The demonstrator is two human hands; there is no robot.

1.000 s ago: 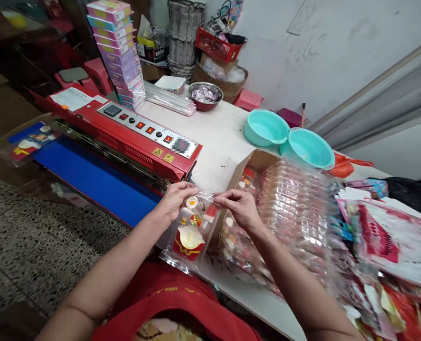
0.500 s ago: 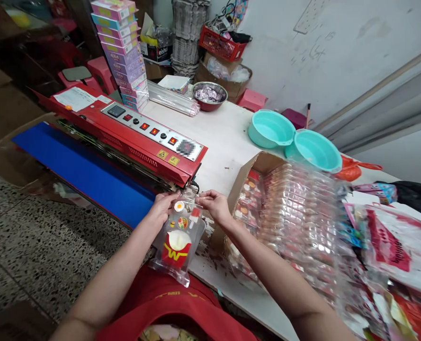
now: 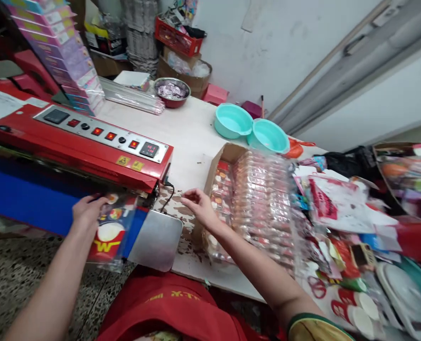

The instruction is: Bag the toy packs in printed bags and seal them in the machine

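Holding one packet (image 3: 110, 232), the left of two hands (image 3: 86, 213) is above one belt (image 3: 36, 196).

Two teal basins (image 3: 227, 129) are standing side by side near the far edge of the white table (image 3: 192, 128). Farther left along it, a bowl (image 3: 174, 103) is holding small packets (image 3: 170, 90). Beyond that edge, a red crate (image 3: 178, 41) is sitting above a cardboard box (image 3: 199, 87).

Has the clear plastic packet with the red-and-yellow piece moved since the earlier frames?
Yes, leftward. Judged against the long red metal machine, the clear plastic packet has gone from near its right end to over the flat blue belt.
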